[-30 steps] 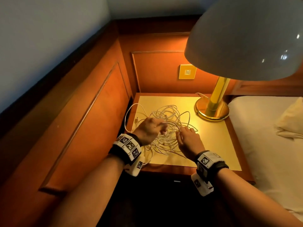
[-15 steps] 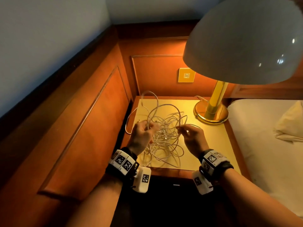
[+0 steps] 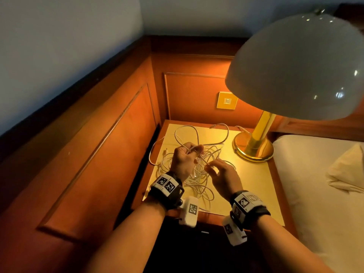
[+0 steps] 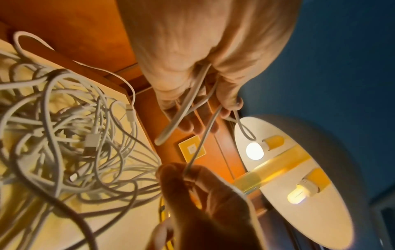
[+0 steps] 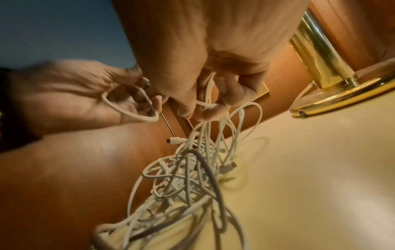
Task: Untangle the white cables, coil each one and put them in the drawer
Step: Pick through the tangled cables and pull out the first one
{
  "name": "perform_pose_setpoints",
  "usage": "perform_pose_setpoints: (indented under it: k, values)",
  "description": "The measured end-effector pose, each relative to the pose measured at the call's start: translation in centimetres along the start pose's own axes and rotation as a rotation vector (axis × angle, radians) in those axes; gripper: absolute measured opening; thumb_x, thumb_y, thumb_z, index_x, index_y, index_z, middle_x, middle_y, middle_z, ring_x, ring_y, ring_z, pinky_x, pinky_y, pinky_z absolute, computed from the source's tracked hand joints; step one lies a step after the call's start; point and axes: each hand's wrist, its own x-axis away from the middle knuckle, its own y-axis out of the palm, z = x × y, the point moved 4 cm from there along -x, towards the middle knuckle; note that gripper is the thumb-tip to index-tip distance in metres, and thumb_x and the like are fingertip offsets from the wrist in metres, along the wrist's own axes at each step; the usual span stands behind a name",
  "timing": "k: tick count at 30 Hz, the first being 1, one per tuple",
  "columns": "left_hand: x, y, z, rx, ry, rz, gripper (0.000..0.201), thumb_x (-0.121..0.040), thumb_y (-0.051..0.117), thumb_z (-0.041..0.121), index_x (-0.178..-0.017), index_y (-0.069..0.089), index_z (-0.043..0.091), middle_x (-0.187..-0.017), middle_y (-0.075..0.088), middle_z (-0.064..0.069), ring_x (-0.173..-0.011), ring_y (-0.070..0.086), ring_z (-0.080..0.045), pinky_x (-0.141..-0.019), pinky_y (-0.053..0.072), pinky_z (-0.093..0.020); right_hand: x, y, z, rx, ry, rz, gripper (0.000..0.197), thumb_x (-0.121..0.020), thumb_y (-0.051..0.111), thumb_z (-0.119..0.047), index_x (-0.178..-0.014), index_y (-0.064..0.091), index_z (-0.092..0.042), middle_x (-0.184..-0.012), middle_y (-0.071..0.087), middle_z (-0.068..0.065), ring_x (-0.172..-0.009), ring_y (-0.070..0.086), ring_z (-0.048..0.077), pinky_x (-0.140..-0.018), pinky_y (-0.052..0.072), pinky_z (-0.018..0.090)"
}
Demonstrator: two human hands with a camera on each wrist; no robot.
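A tangle of white cables (image 3: 199,174) (image 4: 70,135) (image 5: 188,177) lies on the yellow-lit nightstand top (image 3: 256,184). My left hand (image 3: 186,156) (image 4: 205,94) is raised over the pile, fingers curled round loops of one cable that arch toward the back wall. My right hand (image 3: 216,170) (image 5: 205,104) hovers just to its right and pinches a strand of cable between thumb and fingers. A taut length of cable runs between the two hands. Plug ends (image 4: 90,140) show in the heap. The drawer itself cannot be made out.
A brass lamp base (image 3: 253,147) stands at the back right of the nightstand, its big white shade (image 3: 299,66) overhanging. Wood panelling (image 3: 98,154) closes the left and back, with a yellow wall switch (image 3: 227,100). A white bed (image 3: 319,184) borders the right.
Both hands have risen from the pile, and the left has drawn loops of cable up and toward the back. The right hand has shifted from pressing the heap to pinching a strand.
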Motion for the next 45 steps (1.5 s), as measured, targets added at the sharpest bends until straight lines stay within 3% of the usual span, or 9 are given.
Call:
perform_pose_setpoints:
  k: [4,7,13,22,27,30,36,41,45]
  values:
    - [0.3,-0.8,0.4,0.201,-0.019,-0.024,0.032,-0.105,0.047,0.031,-0.107,0.053,0.000,-0.094,0.076,-0.014,-0.095,0.074,-0.030,-0.098,0.053,-0.051,-0.7,0.4,1.0,0.085,0.001,0.000,0.004,-0.093,0.062,-0.027,-0.093,0.066,-0.027,-0.092,0.065,-0.009,-0.079,0.059,0.016,-0.064,0.048,0.031]
    - [0.4,-2.1,2.6,0.446,0.067,-0.013,0.021,-0.107,0.039,0.014,-0.093,0.051,0.004,-0.064,0.058,-0.008,-0.065,0.066,-0.030,-0.094,0.053,-0.061,-1.5,-0.2,2.1,0.133,0.043,-0.027,0.007,-0.094,0.062,-0.030,-0.096,0.069,-0.028,-0.097,0.068,-0.009,-0.082,0.062,0.017,-0.066,0.051,0.032]
    - [-0.6,-7.3,4.8,0.284,0.213,0.264,0.025,-0.105,0.050,0.019,-0.085,0.043,0.007,-0.057,0.034,0.004,-0.046,0.032,-0.014,-0.048,0.037,-0.030,-2.6,-2.3,5.0,-0.153,0.305,-0.033,0.004,-0.085,0.073,-0.035,-0.088,0.074,-0.033,-0.100,0.070,-0.015,-0.055,0.067,0.018,-0.052,0.057,0.044]
    - [-0.7,-1.7,-1.1,-0.261,0.014,-0.015,0.035,-0.076,0.084,0.038,-0.101,0.065,0.023,-0.101,0.070,0.008,-0.088,0.070,-0.007,-0.072,0.062,-0.032,-2.8,-2.9,-2.3,0.132,-0.138,0.041,0.012,-0.091,0.065,-0.035,-0.091,0.074,-0.028,-0.090,0.068,-0.011,-0.071,0.061,0.007,-0.059,0.053,0.027]
    - [-0.6,-1.5,-1.3,-0.050,-0.068,-0.110,0.018,-0.094,0.067,0.029,-0.097,0.072,0.012,-0.080,0.074,-0.007,-0.049,0.056,-0.013,-0.052,0.053,-0.031,-1.0,-2.1,-1.5,0.100,-0.022,0.069,0.009,-0.090,0.067,-0.031,-0.090,0.073,-0.024,-0.091,0.063,-0.010,-0.072,0.057,0.009,-0.057,0.043,0.023]
    - [-0.2,-3.2,0.2,0.129,-0.064,-0.110,0.025,-0.099,0.059,0.026,-0.108,0.066,0.003,-0.078,0.073,0.002,-0.043,0.035,-0.005,-0.038,0.027,-0.019,0.0,-1.3,0.6,0.054,0.115,0.072,0.006,-0.090,0.068,-0.029,-0.090,0.071,-0.024,-0.093,0.059,-0.011,-0.078,0.056,0.012,-0.060,0.039,0.024]
    - [1.2,-7.4,3.8,0.349,0.057,0.059,0.044,-0.094,0.059,0.036,-0.110,0.068,-0.003,-0.051,0.033,0.006,-0.046,0.028,-0.011,-0.049,0.019,-0.032,-0.7,-1.9,2.4,-0.002,0.177,0.074,0.009,-0.089,0.068,-0.033,-0.098,0.071,-0.032,-0.099,0.060,-0.013,-0.085,0.059,0.012,-0.066,0.050,0.033]
    - [2.2,-8.5,2.2,0.276,0.070,0.374,0.030,-0.100,0.058,0.035,-0.101,0.073,0.009,-0.051,0.040,0.010,-0.045,0.028,-0.009,-0.041,0.023,-0.024,-1.5,-3.2,1.1,0.131,0.085,0.070,0.013,-0.087,0.067,-0.041,-0.093,0.074,-0.032,-0.109,0.054,-0.006,-0.080,0.056,0.013,-0.061,0.053,0.034]
    - [2.6,-5.0,-0.6,-0.053,-0.037,0.182,0.048,-0.083,0.075,0.051,-0.115,0.068,0.016,-0.089,0.074,-0.008,-0.056,0.055,-0.009,-0.051,0.043,-0.018,-1.0,-3.3,-0.4,0.157,-0.010,0.081,0.016,-0.087,0.066,-0.041,-0.090,0.075,-0.028,-0.111,0.056,-0.004,-0.075,0.059,0.013,-0.056,0.050,0.028]
